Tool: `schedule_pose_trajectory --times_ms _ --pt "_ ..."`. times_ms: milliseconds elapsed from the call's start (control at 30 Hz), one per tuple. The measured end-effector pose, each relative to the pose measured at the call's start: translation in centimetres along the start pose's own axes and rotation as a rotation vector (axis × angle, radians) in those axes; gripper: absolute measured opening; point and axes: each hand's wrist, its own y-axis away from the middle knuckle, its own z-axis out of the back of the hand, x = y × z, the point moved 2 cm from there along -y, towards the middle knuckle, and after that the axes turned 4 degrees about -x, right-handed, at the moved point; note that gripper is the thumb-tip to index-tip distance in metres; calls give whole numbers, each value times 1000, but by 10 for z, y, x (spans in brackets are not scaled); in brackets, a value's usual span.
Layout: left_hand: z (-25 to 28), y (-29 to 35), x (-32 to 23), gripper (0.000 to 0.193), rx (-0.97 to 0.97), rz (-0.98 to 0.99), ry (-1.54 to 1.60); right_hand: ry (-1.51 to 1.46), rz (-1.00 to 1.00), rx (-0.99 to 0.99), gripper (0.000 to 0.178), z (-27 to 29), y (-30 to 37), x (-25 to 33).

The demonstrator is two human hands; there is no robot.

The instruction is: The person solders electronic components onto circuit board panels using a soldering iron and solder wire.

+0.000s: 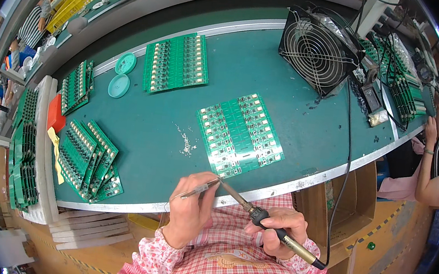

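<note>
My right hand [284,226] grips a soldering iron [298,247] with a black and gold handle, its cord running up at the right. The iron's tip points up and left, meeting the fingertips of my left hand [191,203] at the table's front edge. Between the left thumb and fingers is a slim silvery tool that looks like tweezers [199,189]; a thin wire curls beside it. Just beyond both hands lies a green circuit board panel [238,133], flat on the table, with two double columns of small parts. Whether the iron touches the tool, I cannot tell.
Another stack of panels [178,64] lies farther back, beside two turquoise round lids [119,86]. Fanned boards [92,155] and a red box [57,112] are at left. A black fan [319,48] stands back right. Small white bits [185,144] dot the green table [148,124]. Co-workers sit nearby.
</note>
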Motion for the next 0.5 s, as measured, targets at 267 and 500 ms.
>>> schedule_pose_trajectory --times_ms 267,500 --pt "1 0 0 25 -9 -1 6 25 1 19 20 -2 -2 1" --pt "0 -1 -2 21 -13 24 7 200 -165 -15 15 8 10 -1"
